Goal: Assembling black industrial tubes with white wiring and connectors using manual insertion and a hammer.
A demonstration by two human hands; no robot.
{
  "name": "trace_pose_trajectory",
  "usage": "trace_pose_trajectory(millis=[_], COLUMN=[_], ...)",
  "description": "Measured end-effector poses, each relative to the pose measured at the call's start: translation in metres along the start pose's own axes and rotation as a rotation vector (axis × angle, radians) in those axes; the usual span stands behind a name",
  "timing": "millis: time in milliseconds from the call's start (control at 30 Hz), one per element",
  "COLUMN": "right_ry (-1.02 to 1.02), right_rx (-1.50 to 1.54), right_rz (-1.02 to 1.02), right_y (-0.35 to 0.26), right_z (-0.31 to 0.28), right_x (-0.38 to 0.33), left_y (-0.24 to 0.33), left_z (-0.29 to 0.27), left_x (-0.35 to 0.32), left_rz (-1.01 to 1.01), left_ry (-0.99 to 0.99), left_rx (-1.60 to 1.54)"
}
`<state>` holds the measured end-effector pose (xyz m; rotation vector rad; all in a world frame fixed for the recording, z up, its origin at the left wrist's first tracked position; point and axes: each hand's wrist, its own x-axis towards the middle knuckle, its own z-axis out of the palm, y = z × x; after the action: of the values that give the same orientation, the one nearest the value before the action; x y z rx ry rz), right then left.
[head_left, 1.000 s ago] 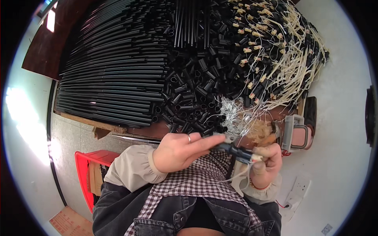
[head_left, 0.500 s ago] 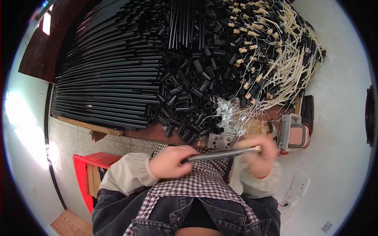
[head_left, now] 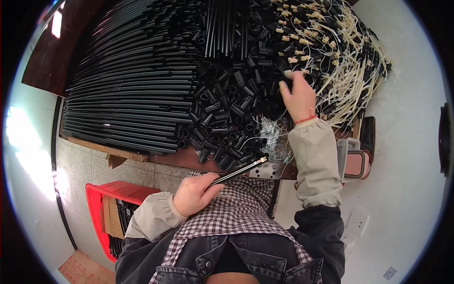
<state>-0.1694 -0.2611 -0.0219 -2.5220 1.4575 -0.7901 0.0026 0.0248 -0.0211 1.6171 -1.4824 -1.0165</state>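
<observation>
A thin black rod (head_left: pixel 238 173) sits in the left hand (head_left: pixel 194 194), just above the person's lap — the fingers are closed tight around its lower end, and its pale tip points up toward the surface (head_left: pixel 189 158). The right hand (head_left: pixel 297 94) is far from the left one, stretched out over a heap of short black tubes (head_left: pixel 227 113). Its fingers are bent down onto the heap, but I cannot tell if they grip anything. Long black tubes (head_left: pixel 127 90) lie stacked to the left, and cream wires (head_left: pixel 345 71) spread out on the right. A red crate (head_left: pixel 106 213) stands on the floor.
</observation>
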Motion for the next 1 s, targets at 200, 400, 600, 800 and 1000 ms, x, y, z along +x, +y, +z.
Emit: trace_pose_trajectory(millis=[200,400,600,800,1000], right_ry=[-0.128,-0.26,-0.266,-0.189,-0.219], right_rx=[0.759,1.176,0.885,0.889,0.75], right_rz=[-0.17,0.137,-0.239,-0.025,0.111], right_y=[-0.018,-0.048,-0.036,-0.039,-0.058], right_z=[-0.046,-0.076,-0.099,-0.119,-0.12], right_x=[-0.068,-0.14,-0.134,-0.135,-0.143], left_y=[-0.002,0.01,0.02,0.027,0.038], left_z=[-0.002,0.005,0.004,0.007,0.008], left_x=[0.008,0.015,0.013,0.011,0.01], left_rz=[0.1,0.231,0.352,0.34,0.323], left_ry=[0.031,-0.022,-0.172,-0.166,-0.185], left_rx=[-0.084,0.018,0.378,0.352,0.38])
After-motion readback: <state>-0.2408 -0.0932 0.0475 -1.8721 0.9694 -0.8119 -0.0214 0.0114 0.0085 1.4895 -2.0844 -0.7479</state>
